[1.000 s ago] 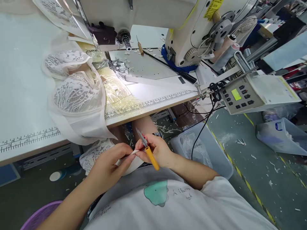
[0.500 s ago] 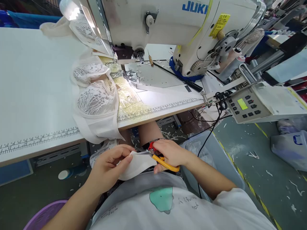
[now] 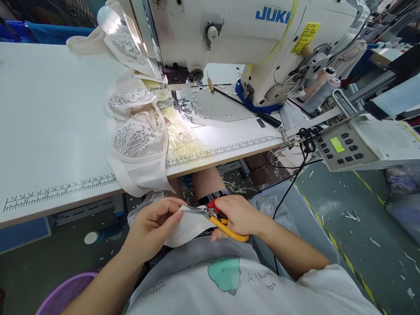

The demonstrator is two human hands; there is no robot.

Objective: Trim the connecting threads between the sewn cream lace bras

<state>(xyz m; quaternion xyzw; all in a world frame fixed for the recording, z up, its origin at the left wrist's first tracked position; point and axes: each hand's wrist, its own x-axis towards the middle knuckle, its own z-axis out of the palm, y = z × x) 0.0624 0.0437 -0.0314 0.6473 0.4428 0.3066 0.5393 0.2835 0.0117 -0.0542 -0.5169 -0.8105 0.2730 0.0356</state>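
Two hands meet over the person's lap, near the front edge of the table (image 3: 59, 131). The left hand (image 3: 155, 223) pinches narrowly, its thumb and fingers holding the corner of a white cloth (image 3: 185, 232), which lies over the lap and above the shirt (image 3: 177, 280). The right hand (image 3: 238, 214) is closed around the handles of the scissors (image 3: 210, 213), one red and one orange. Their blades lie along the upper edge of the cloth, and the points come very near to the left fingertips; whether they touch the skin, one cannot tell. This closeness seems the main danger: if the scissors were pushed further to the left, a finger could be nicked. A second risk is in the cloth itself, because it is soft and hangs loosely below the pinch; a fold could slip between the blades and be cut by mistake, especially if the left grip becomes weak. The shirt is also close beneath, so a low, careless cut might catch it.
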